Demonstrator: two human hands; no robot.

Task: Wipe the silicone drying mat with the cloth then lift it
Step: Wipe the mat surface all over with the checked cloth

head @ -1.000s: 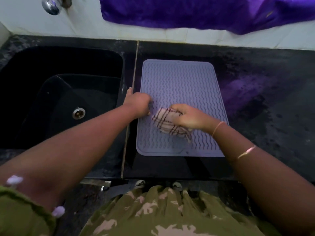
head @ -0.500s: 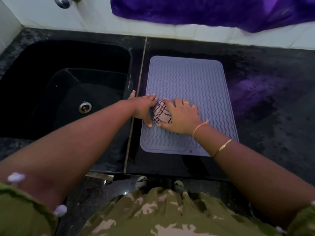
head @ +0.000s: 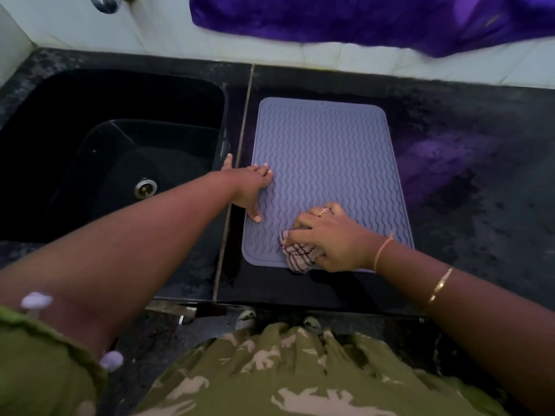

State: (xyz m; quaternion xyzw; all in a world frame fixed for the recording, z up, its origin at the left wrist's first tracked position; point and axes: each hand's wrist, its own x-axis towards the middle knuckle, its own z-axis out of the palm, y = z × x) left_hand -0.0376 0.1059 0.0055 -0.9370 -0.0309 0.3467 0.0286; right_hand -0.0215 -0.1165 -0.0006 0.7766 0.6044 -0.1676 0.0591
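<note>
My R hand (head: pixel 333 238) clutches the bunched cloth (head: pixel 298 255) on the near edge of the mat (head: pixel 330 151). L hand (head: pixel 252 187), fingers straight, presses mat's left edge, holding nothing. Mat lies flat on counter (head: pixel 480 235), long axis near-to-far; most of it lies beyond my cloth.

Mat (head: pixel 327 163) on counter (head: pixel 468 205), right of sink (head: pixel 114 94); cloth (head: pixel 298 256) at mat's near edge.
</note>
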